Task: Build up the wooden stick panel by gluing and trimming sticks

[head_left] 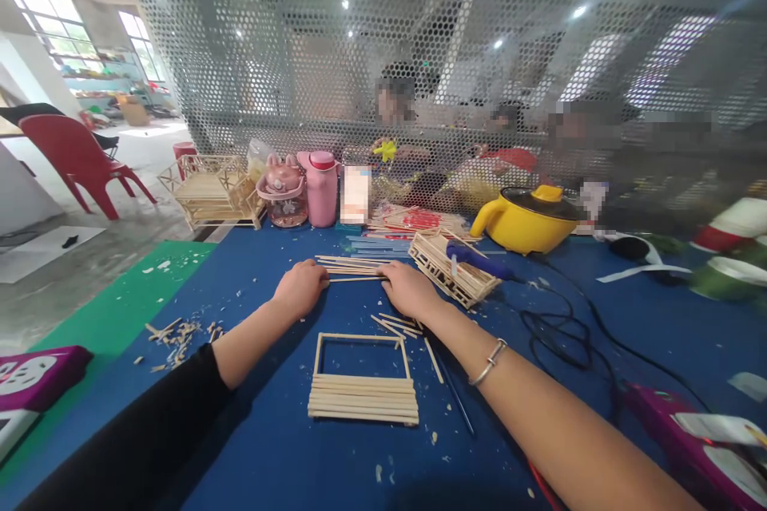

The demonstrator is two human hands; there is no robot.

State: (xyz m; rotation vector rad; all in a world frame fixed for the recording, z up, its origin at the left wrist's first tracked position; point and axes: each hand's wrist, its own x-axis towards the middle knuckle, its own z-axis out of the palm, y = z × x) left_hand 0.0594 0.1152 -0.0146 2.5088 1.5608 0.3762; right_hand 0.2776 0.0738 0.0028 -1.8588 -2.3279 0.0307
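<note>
Both hands are at a small bundle of thin wooden sticks lying crosswise on the blue table. My left hand has its fingers closed at the left end of the nearest stick, and my right hand closes on its right end. Fingertips are partly hidden. Closer to me lies a rectangular stick frame, its near half covered with sticks side by side and its far half open. Short loose sticks and a dark blue pen-like rod lie by my right forearm.
A blue glue gun rests on a stick-built piece; its black cable coils at right. Behind stand a yellow pot, pink flask and stick model. Scraps lie left. People sit behind the perforated screen.
</note>
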